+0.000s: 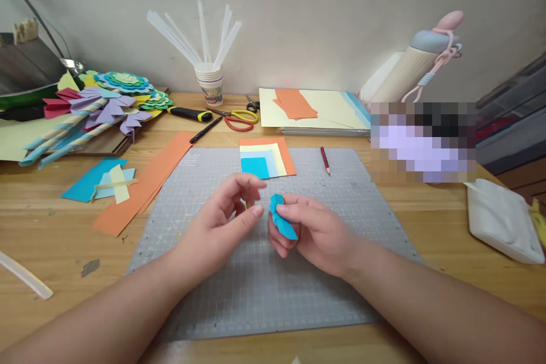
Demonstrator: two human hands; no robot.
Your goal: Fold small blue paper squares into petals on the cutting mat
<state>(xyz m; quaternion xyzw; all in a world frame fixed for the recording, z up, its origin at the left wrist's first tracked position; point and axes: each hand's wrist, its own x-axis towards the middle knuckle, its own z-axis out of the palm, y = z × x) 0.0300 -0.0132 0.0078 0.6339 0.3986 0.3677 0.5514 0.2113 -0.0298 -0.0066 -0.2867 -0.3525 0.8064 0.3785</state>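
Over the grey cutting mat, my right hand is closed on a small folded blue paper piece, pinched between thumb and fingers. Just left of it my left hand hovers with curled, parted fingers that hold nothing; its thumb tip nearly touches the blue paper. Behind the hands, at the mat's far edge, lies a stack of paper squares in orange, pale yellow, light blue and blue.
A red pencil lies on the mat. Scissors, a yellow-black knife, a black pen and a cup of glue sticks stand behind. Orange strips, paper flowers are left; paper sheets, a white case right.
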